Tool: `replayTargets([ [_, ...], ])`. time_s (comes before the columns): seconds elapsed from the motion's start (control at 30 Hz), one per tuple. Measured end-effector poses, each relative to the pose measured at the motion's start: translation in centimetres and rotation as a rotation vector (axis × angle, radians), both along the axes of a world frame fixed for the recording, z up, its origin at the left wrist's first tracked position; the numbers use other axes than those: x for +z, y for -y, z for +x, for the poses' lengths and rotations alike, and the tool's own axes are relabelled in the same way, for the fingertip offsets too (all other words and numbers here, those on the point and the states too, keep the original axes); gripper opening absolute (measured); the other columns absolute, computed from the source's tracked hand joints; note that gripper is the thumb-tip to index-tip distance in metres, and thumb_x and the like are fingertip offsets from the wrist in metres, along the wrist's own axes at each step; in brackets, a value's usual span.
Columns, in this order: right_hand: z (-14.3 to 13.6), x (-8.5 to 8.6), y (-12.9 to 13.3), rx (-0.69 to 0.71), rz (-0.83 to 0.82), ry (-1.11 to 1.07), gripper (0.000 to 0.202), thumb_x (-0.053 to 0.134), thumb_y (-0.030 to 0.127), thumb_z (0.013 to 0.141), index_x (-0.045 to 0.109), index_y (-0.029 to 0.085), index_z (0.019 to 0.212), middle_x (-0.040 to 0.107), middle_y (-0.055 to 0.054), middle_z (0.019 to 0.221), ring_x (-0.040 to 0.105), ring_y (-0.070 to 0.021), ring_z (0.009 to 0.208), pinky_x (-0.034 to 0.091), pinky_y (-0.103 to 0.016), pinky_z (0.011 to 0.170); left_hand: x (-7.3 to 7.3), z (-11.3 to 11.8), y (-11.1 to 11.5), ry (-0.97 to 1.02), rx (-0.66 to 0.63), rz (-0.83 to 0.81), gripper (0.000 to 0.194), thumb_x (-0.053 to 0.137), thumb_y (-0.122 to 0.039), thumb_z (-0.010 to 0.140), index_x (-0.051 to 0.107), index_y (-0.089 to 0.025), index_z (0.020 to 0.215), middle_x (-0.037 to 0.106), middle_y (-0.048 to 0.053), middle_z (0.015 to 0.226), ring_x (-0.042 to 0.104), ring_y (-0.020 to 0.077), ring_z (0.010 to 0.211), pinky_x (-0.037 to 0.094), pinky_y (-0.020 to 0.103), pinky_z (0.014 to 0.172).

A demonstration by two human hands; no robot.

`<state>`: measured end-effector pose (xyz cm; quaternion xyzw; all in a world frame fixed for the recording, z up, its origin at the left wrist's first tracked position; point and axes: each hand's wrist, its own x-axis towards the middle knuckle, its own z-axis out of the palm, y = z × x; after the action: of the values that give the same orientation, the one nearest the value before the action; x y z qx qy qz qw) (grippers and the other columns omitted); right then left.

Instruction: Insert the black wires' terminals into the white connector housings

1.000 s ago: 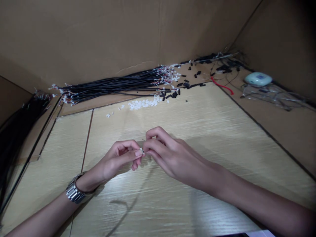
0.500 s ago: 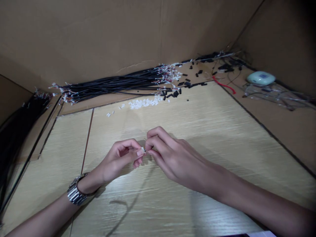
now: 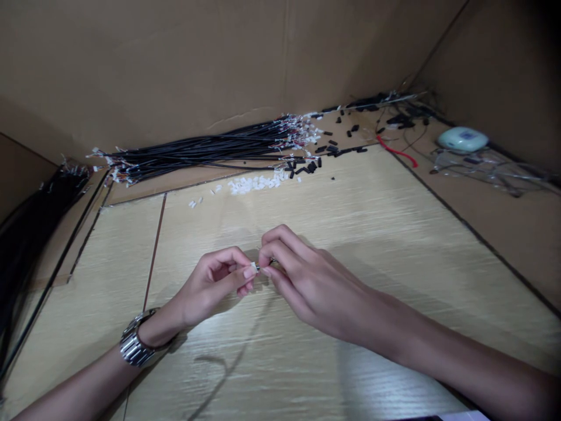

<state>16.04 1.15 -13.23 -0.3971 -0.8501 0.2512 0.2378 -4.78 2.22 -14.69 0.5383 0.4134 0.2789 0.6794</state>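
Between thumb and fingers, my left hand (image 3: pixel 219 280) pinches a small white connector (image 3: pixel 253 266) over the middle of the table. Close against it on the right, my right hand (image 3: pixel 298 275) has its thumb and index finger pressed together on a thin dark wire (image 3: pixel 258 268) at the connector's edge. Only a short bit of the wire shows; most of it is hidden behind the right fingers. Whether the wire sits inside the connector I cannot tell. The two hands' fingertips nearly touch.
Behind my hands lie a pile of white connectors (image 3: pixel 256 183), scattered black sleeves (image 3: pixel 311 168) and a bundle of black cables (image 3: pixel 197 147). More cables (image 3: pixel 39 204) lie at the left. A mint-green case (image 3: pixel 463 140) and a red strip (image 3: pixel 398 151) are at the right.
Both hands hold nearly the same place and grip. The right fingers have shifted very slightly at the connector; nothing was let go.
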Motion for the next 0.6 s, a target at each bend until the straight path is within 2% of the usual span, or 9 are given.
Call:
replayTargets([
  [0.17,-0.3,-0.3,0.1,-0.006,-0.022,-0.048,0.012,0.043,0.008,0.094,0.051,0.017,0.095,0.053,-0.004,0.102,0.058,-0.0171,0.087,0.05,-0.033,0.074,-0.2,0.0,0.1,-0.035,0.019,0.017,0.018,0.068,-0.032,0.089,0.066,-0.015,0.081,0.064,-0.001,0.072,0.056,0.007,0.063,0.045,0.017,0.06],
  [0.3,-0.4,-0.8,0.0,-0.024,-0.058,-0.069,0.014,0.042,0.006,0.094,0.05,0.017,0.094,0.054,-0.003,0.1,0.057,-0.0152,0.081,0.048,-0.032,0.071,-0.2,0.1,0.3,-0.063,0.011,0.024,0.019,0.066,-0.032,0.089,0.066,-0.014,0.082,0.066,0.001,0.073,0.057,0.0076,0.063,0.046,0.017,0.06],
  [0.6,0.0,-1.0,-0.2,0.006,-0.023,-0.098,0.011,0.04,0.014,0.099,0.05,0.018,0.101,0.051,-0.003,0.103,0.057,-0.0153,0.087,0.048,-0.031,0.077,-0.2,0.3,0.1,-0.029,0.042,0.021,0.02,0.067,-0.033,0.089,0.066,-0.014,0.082,0.065,0.0,0.071,0.057,0.0077,0.062,0.047,0.018,0.06],
])
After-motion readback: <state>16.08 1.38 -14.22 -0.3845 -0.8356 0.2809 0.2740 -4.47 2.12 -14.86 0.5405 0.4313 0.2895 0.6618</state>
